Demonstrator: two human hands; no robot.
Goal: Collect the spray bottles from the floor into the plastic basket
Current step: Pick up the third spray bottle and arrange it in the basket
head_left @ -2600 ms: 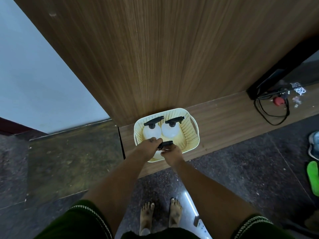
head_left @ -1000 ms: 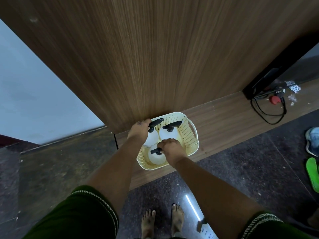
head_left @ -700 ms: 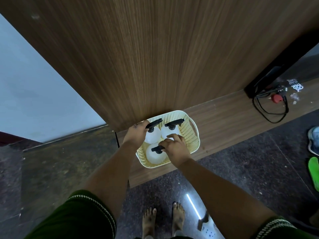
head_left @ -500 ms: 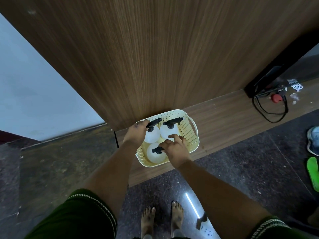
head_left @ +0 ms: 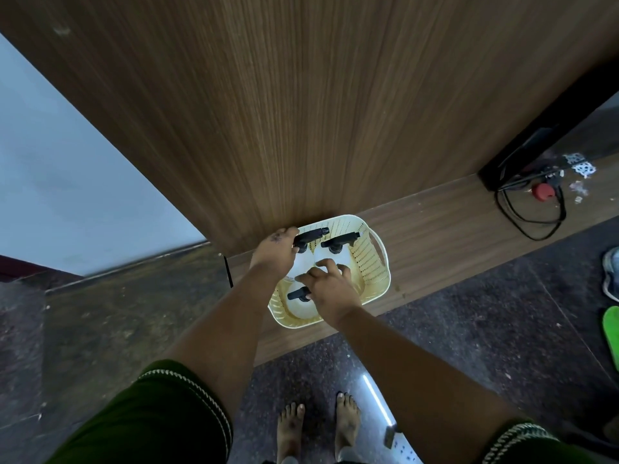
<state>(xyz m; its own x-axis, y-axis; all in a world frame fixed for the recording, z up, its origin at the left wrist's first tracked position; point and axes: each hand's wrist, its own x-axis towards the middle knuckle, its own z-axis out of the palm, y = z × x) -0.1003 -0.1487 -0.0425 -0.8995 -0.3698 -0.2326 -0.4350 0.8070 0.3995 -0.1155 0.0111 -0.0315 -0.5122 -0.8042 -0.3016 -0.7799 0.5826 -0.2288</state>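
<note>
A cream plastic basket [head_left: 372, 262] sits on a low wooden ledge against a wooden panel. Three white spray bottles with black trigger heads stand inside it: one at the back left [head_left: 311, 235], one at the back right [head_left: 340, 241], one at the front [head_left: 298, 295]. My left hand [head_left: 274, 254] curls over the basket's left rim, beside the back-left trigger. My right hand [head_left: 330, 289] hovers over the basket's middle with fingers spread, just right of the front bottle's head, holding nothing.
The wooden ledge [head_left: 452, 229] runs to the right, where a black cable with a red plug [head_left: 544, 191] lies. A green slipper [head_left: 611, 336] and a shoe [head_left: 612, 272] are at the right edge. A white power strip [head_left: 402, 448] lies by my bare feet.
My right hand let go of the front bottle inside the basket and spread its fingers. My left hand moved from that bottle to the basket's left rim and stayed there.
</note>
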